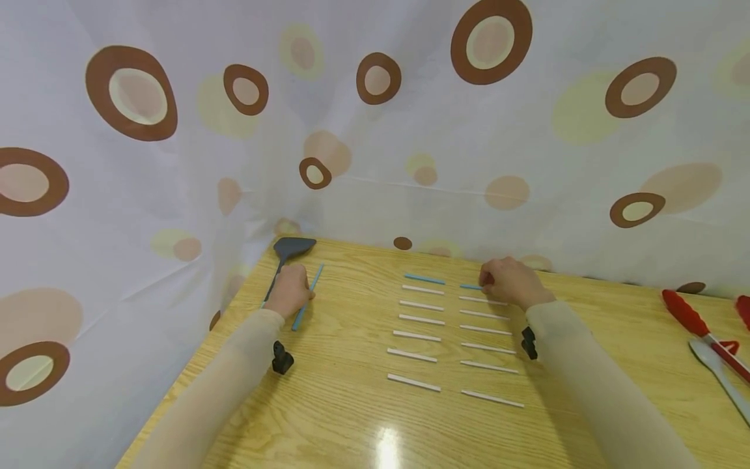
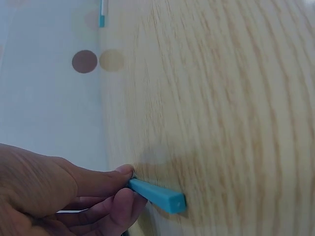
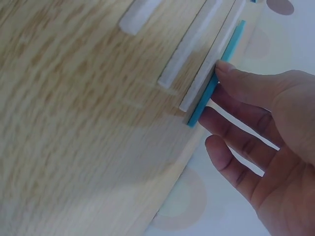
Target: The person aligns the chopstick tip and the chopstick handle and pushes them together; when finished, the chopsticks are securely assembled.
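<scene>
Between thumb and fingers my left hand [image 1: 290, 291] pinches a slim, straight-sided blue stick [image 1: 316, 279] with a squared end, slanting over the left of the wooden table. In the left wrist view that blue stick [image 2: 160, 195] points out past the fingertips, close over the wood. My right hand [image 1: 508, 280] is at the far end of the right column of sticks. Its thumb and fingers pinch another blue stick [image 3: 216, 81], which lies alongside a white stick [image 3: 206, 69]. A third blue stick [image 1: 424, 279] tops the left column, above several white sticks [image 1: 416, 335].
Beside my left hand lies a dark turner [image 1: 293, 246], partly hidden by it. At the right edge are red-handled tongs [image 1: 684, 314] and a grey utensil [image 1: 711, 358]. A patterned curtain [image 1: 375, 143] hangs along the table's back and left edges.
</scene>
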A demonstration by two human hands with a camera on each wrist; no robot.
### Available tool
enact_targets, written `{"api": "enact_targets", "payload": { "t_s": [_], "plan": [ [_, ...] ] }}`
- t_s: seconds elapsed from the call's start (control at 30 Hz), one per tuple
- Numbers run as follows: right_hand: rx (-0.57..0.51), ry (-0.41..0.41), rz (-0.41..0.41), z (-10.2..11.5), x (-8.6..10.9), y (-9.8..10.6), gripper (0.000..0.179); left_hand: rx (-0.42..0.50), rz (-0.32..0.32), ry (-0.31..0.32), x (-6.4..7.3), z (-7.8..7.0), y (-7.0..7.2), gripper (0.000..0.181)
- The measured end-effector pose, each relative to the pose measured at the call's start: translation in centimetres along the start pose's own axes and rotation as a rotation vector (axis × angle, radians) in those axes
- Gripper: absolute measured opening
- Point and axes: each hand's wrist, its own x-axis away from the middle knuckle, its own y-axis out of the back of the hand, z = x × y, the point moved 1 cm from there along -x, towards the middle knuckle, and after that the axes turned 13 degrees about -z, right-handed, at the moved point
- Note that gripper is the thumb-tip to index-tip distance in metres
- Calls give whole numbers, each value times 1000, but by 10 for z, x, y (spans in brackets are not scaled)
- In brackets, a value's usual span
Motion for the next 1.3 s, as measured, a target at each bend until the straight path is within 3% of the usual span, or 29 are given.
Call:
{"api": "enact_targets", "payload": {
  "t_s": [0.43,0.63,0.77,1.0,1.17,1.3],
  "plan": [
    [18,25,-1,-3,3,-5,4,-15,-26,-24,5,-3,3,30],
    [-22,44,-10,0,10,6,4,-59,-72,-127,10,-30,15,26],
    [-67,65,-27,7,16,14,6,-57,-51,-190,10,-54,17,22],
    [-133,126,-78,24,19,18,6,-78,-11,-283,-1,-93,-5,22],
    [-92,171,-106,29,16,19,21,-61,45,-335,-14,-119,-27,16],
    [-65,178,-117,31,14,18,16,-15,85,-420,-22,-133,-46,21]
  ]
}}
